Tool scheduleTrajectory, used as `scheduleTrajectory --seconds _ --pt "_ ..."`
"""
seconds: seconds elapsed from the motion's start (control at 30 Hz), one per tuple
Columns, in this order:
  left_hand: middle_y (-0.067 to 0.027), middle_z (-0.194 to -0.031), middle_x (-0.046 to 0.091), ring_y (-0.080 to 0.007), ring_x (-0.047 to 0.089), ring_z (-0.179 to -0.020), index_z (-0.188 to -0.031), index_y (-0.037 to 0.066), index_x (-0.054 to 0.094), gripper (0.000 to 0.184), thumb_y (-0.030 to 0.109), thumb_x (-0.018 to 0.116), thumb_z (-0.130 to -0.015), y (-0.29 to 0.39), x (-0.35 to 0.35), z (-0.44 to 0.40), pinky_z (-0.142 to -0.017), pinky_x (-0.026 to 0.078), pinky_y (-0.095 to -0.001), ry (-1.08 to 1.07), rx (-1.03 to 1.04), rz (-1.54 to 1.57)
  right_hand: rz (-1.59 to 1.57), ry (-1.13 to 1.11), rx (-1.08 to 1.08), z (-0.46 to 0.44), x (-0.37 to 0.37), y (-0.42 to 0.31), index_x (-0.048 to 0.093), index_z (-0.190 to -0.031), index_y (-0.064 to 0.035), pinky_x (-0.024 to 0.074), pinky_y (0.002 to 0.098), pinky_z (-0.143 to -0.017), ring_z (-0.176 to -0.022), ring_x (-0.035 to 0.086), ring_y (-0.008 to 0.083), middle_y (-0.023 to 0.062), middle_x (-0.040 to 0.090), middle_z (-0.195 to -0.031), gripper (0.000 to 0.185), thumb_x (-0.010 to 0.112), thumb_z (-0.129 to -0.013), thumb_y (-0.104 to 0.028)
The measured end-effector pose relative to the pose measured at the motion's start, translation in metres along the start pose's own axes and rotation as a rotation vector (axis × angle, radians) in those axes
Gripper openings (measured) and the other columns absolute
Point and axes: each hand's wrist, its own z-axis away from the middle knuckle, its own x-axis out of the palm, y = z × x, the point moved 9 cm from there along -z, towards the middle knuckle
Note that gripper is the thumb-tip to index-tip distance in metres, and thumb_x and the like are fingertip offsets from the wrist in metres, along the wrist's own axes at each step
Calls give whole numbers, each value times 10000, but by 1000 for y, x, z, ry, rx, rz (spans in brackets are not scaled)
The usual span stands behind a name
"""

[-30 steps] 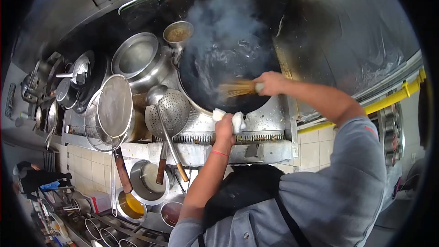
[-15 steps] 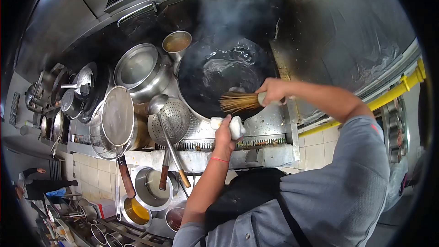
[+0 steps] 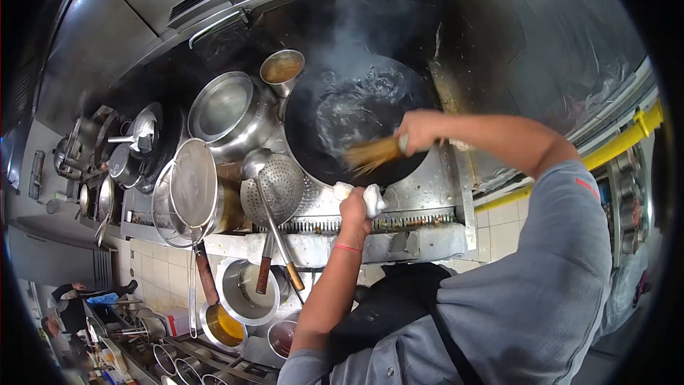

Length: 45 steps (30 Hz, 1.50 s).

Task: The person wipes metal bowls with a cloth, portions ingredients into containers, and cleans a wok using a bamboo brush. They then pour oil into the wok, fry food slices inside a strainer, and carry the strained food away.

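A large black wok (image 3: 303,139) sits on the stove with swirling, steaming water inside. My right hand (image 3: 422,130) is closed round the handle of a bamboo wok brush (image 3: 376,151). The brush's splayed bristles reach into the front part of the wok and are blurred by motion. At the wok's near rim, my left hand (image 3: 354,210) grips a folded white cloth (image 3: 373,202) pressed against the edge. The cloth hides the rim beneath it.
Left of the wok are a perforated skimmer (image 3: 286,189), a ladle (image 3: 254,162), a mesh strainer (image 3: 194,182), a lidded-looking steel pot (image 3: 253,125) and a cup of brown liquid (image 3: 282,68). A yellow pipe (image 3: 627,139) runs at right. Another person (image 3: 71,310) is far lower left.
The brush has swept slightly within the wok and its bristles now blur. The water swirls higher at the far side. The whole view has shifted slightly; my left hand keeps its hold.
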Motion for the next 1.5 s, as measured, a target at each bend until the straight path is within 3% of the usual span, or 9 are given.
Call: scheduleTrajectory --seconds 0.07,0.2,0.27,0.37,0.5,0.73,1.3,1.37,1.5 --pt "-109 -877 634 -267 641 -720 -993 35 576 201 179 479 -891 0 -1 2 -605 548 -463 29 -9 7 85 115 419 -38 -28 55 736 -995 -144 537 409 -815 -944 676 292 155 701 -985 346 737 -654 -202" --pt "-122 -834 630 -245 629 -694 -910 -24 590 219 176 530 -844 12 -9 -5 -593 522 -421 119 134 0 -353 567 258 -143 -33 37 695 -1098 -147 521 423 -856 -936 664 338 175 684 -1024 443 734 -673 -266" --pt "-129 -852 640 -241 654 -716 -948 -51 583 260 193 541 -868 17 -37 -18 -611 534 -392 188 303 -304 -516 272 220 -78 -35 -33 633 -1232 -205 580 402 -621 -808 687 279 140 698 -931 574 742 -669 -239" --pt "-124 -817 645 -227 639 -652 -921 -61 609 246 161 569 -822 46 -45 31 -579 512 -369 194 288 -277 -437 186 121 17 -30 -69 711 -977 -154 543 381 -476 -664 686 279 119 693 -773 284 687 -697 -189" --pt "-83 -710 618 -186 582 -596 -754 -41 626 195 154 611 -749 81 -68 78 -539 447 -356 322 430 -379 -209 38 -2 118 30 -56 651 -1192 -146 501 401 -885 -1005 635 334 170 666 -1100 503 701 -702 -250" --pt "-73 -680 605 -153 549 -570 -709 -68 607 209 140 600 -735 114 -63 120 -539 429 -349 366 487 -517 -378 617 391 174 -48 74 654 -1197 -164 556 416 -768 -918 668 308 154 690 -1005 524 723 -694 -293" --pt "-168 -635 607 -274 600 -600 -709 -66 576 189 122 564 -702 190 11 178 -615 462 -414 320 962 -1099 -667 596 614 132 7 133 564 -1298 -65 571 372 -701 -1031 632 289 154 629 -1203 630 746 -736 -283" --pt "-191 -645 608 -298 611 -610 -726 -67 579 207 138 564 -700 193 18 177 -623 466 -417 254 987 -1036 -912 612 612 137 23 130 566 -1297 -99 583 422 -564 -746 674 309 139 648 -1124 578 687 -756 -264" --pt "-244 -719 627 -390 639 -696 -777 -68 586 223 142 573 -706 200 38 187 -671 480 -437 285 956 -1185 -1106 609 648 145 45 118 562 -1297 -97 570 415 -529 -750 667 285 135 665 -1064 574 686 -762 -262"
